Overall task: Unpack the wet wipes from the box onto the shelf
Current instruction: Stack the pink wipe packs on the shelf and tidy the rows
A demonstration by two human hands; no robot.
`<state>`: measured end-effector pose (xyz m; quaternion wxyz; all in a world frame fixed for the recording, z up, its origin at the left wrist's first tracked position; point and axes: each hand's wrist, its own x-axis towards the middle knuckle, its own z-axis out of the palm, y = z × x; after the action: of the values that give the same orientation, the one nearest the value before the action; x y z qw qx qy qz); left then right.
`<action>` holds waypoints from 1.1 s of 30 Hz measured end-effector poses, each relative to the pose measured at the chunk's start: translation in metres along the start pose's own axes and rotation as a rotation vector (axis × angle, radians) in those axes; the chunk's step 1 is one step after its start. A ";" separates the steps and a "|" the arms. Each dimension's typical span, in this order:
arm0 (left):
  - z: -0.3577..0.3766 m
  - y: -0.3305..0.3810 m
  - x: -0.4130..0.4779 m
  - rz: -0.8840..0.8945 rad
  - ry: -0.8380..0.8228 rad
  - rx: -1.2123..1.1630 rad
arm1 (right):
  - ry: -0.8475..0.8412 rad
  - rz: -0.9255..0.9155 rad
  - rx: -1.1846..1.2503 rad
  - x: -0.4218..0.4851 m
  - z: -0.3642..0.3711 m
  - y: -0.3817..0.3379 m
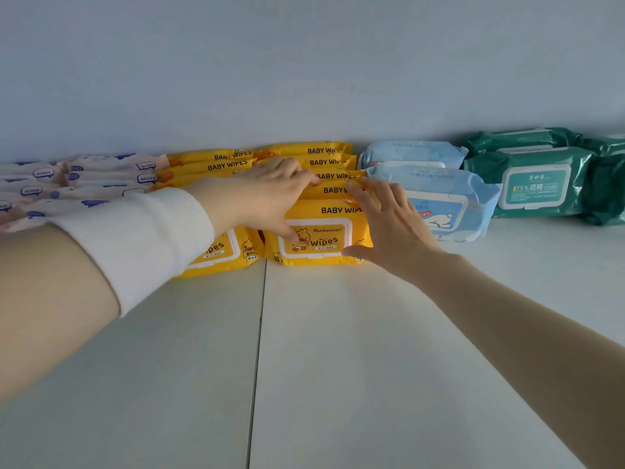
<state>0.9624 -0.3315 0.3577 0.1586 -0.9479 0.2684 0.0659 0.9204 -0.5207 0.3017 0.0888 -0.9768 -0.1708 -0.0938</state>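
Yellow "BABY WIPES" packs stand in two rows on the white shelf (338, 350), leaning back toward the wall. The front pack of the right row (324, 214) shows a duck label. My left hand (267, 194) reaches across from the left. Its fingers lie fairly straight over the tops of the right-row packs and its thumb touches the front pack's label. My right hand (395, 228) rests against that pack's right side, with fingertips at its top edge and thumb by its lower right corner. The left row (220, 164) is partly hidden by my left arm. No box is in view.
Pale packs with blue marks (101, 170) fill the shelf's left end. Light blue packs (439, 198) stand right of the yellow ones, and green packs (537, 181) stand further right. A seam (258, 333) runs down the shelf. A plain wall rises behind.
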 end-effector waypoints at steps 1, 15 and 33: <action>-0.006 0.002 -0.001 -0.013 -0.023 0.023 | -0.023 -0.021 -0.018 -0.002 -0.006 0.003; -0.097 0.089 0.029 -0.190 -0.184 0.377 | -0.265 -0.049 -0.576 -0.025 -0.115 0.117; -0.098 0.103 0.091 -0.176 -0.089 -0.044 | -0.205 0.135 -0.214 -0.040 -0.092 0.150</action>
<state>0.9892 -0.4920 0.4034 0.1548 -0.9672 0.1750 0.0997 0.9223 -0.6914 0.3606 -0.0274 -0.9944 -0.1022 -0.0051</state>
